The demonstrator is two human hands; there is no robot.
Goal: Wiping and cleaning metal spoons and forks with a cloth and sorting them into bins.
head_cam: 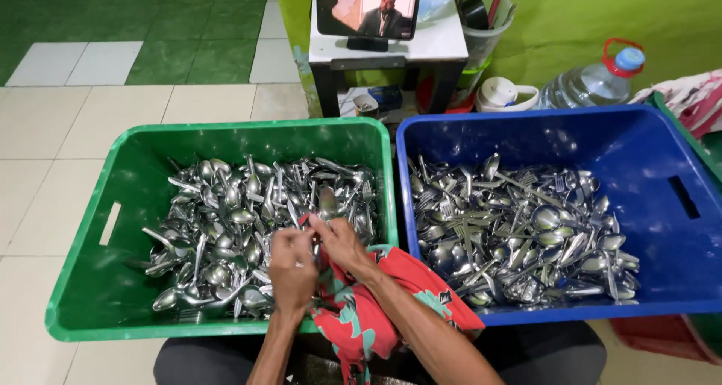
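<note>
A green plastic crate [113, 280] on the left holds a heap of metal spoons [226, 219]. A blue crate [662, 159] on the right holds mixed forks and spoons [519, 234]. My left hand [292, 268] and my right hand [342, 242] meet over the green crate's near right corner. Together they hold one spoon [327, 202], its bowl sticking up above the fingers, wrapped in a red and teal patterned cloth [361, 317]. The cloth drapes down over the crate edge and my lap.
Both crates sit on a pale tiled floor. Behind them stands a small white table [387, 46] with a phone [367, 9] showing a video. A large water bottle [594, 80], a white lidded pot [504, 95] and a bucket [485, 24] are by the green wall.
</note>
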